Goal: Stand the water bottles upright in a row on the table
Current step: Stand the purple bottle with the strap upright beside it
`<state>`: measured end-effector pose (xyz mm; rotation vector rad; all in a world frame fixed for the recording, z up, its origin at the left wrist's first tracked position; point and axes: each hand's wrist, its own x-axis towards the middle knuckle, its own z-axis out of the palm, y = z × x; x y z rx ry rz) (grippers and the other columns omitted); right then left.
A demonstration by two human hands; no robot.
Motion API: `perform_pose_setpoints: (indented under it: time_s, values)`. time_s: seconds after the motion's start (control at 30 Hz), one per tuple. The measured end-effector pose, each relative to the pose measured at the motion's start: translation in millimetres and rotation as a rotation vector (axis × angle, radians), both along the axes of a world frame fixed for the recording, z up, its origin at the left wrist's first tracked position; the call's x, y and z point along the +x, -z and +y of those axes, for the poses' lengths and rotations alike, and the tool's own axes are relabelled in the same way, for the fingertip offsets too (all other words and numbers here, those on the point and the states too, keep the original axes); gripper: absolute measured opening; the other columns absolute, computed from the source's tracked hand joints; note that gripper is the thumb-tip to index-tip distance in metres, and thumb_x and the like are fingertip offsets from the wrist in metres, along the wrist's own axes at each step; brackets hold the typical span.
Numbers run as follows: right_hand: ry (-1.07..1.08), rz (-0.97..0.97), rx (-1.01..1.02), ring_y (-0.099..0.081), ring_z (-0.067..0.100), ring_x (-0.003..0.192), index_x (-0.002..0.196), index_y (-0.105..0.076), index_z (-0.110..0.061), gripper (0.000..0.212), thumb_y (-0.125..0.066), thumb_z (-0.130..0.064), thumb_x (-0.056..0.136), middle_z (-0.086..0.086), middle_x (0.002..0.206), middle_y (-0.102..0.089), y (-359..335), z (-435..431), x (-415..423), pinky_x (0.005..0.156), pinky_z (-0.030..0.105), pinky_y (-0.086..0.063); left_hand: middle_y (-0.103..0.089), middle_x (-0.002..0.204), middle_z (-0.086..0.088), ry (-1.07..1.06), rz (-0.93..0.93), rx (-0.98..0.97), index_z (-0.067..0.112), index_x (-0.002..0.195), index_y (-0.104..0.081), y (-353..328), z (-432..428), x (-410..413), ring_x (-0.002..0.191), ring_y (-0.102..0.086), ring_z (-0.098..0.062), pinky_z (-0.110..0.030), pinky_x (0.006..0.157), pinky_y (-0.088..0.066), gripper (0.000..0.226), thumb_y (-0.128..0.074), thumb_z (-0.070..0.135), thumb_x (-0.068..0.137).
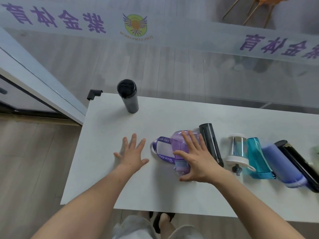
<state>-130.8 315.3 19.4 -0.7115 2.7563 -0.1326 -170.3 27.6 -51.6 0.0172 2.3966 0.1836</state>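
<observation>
One dark bottle (128,94) stands upright at the far left corner of the white table (155,192). A purple bottle (179,147) with a "Nice day" strap lies on its side; my right hand (196,157) rests on top of it, fingers spread, not closed around it. My left hand (132,153) hovers open, palm down, just left of the strap. To the right several more bottles lie flat side by side: a smoky grey one (211,144), a clear one with a white lid (239,150), a teal one (257,159), a blue one (281,164) and a black one (298,164).
A glass wall with purple lettering runs behind the table's far edge. A black guard (93,94) caps the table's far left corner. A door frame stands to the left. My legs and sandalled feet show under the near edge.
</observation>
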Motion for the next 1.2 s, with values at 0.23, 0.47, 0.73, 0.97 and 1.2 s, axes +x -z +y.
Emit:
perform_pose_setpoints:
  time_s: [0.23, 0.47, 0.73, 0.97, 1.2]
  values:
    - [0.192, -0.072, -0.256, 0.010, 0.034, 0.160, 0.126, -0.063, -0.046, 0.068, -0.071, -0.078, 0.066, 0.000, 0.174, -0.010, 1.2, 4.8, -26.3, 0.124, 0.066, -0.003, 0.021, 0.170, 0.013, -0.090, -0.007, 0.071, 0.052, 0.161, -0.010, -0.1, 3.8, -6.6, 0.156, 0.023, -0.032, -0.080, 0.107, -0.026, 0.085, -0.059, 0.067, 0.093]
    - [0.314, -0.054, -0.384, 0.004, 0.035, 0.160, 0.131, -0.065, -0.040, 0.076, -0.073, -0.077, 0.066, -0.001, 0.173, -0.013, 5.3, -0.5, -32.0, 0.123, 0.068, -0.012, -0.024, 0.169, 0.006, -0.093, 0.280, 0.285, 0.042, 0.155, -0.042, -12.6, 26.4, -11.9, 0.158, -0.012, -0.023, -0.057, 0.121, -0.016, 0.050, -0.047, 0.050, 0.106]
    - [0.158, -0.132, -0.303, 0.032, 0.032, 0.155, 0.148, -0.042, -0.050, 0.104, -0.084, -0.076, 0.055, -0.004, 0.173, 0.018, 15.0, 17.3, -26.7, 0.125, 0.063, 0.004, -0.073, 0.122, 0.005, -0.305, 0.101, 0.774, 0.030, 0.134, -0.068, -27.9, 62.1, 12.6, 0.112, -0.064, -0.016, -0.012, 0.090, -0.045, 0.031, -0.051, 0.028, 0.108]
    - [0.266, -0.202, -0.486, 0.009, 0.024, 0.161, 0.144, -0.049, -0.050, 0.094, -0.084, -0.075, 0.061, -0.014, 0.173, 0.005, 4.7, 13.6, -32.0, 0.127, 0.060, -0.013, -0.072, 0.126, 0.007, -0.562, 0.035, 0.919, 0.028, 0.135, -0.069, -49.5, 74.1, 11.7, 0.118, -0.064, -0.011, -0.023, 0.099, -0.048, 0.037, -0.042, 0.025, 0.110]
    - [0.684, -0.506, -0.941, -0.056, 0.009, 0.131, 0.130, -0.060, -0.055, 0.067, -0.076, -0.080, 0.070, -0.017, 0.148, -0.053, -15.6, 1.5, -48.0, 0.099, 0.027, -0.051, -0.073, 0.117, 0.016, -0.607, 0.190, 1.054, 0.029, 0.124, -0.072, -76.1, 60.3, -6.4, 0.111, -0.067, -0.005, -0.022, 0.095, -0.052, 0.032, -0.046, 0.017, 0.110]
